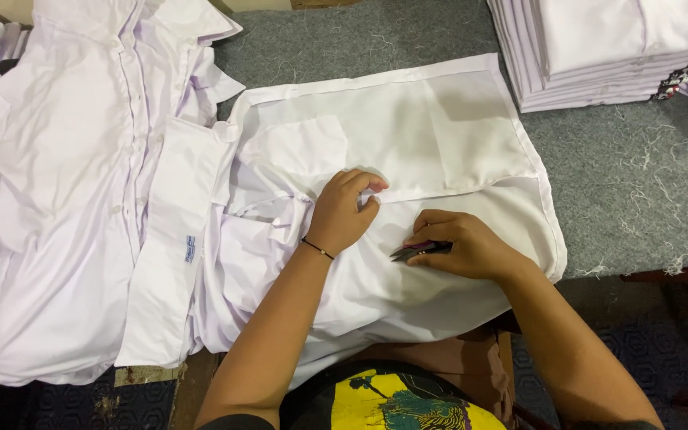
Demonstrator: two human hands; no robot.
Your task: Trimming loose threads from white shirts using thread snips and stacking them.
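Your left hand is curled, fingertips pinching a fold of the white shirt that's spread flat on the grey table right in front of you. Your right hand sits just beside it, fingers closed round small snips, resting on the cloth. A heap of shirts crowds the left side, and a neat stack sits far right.
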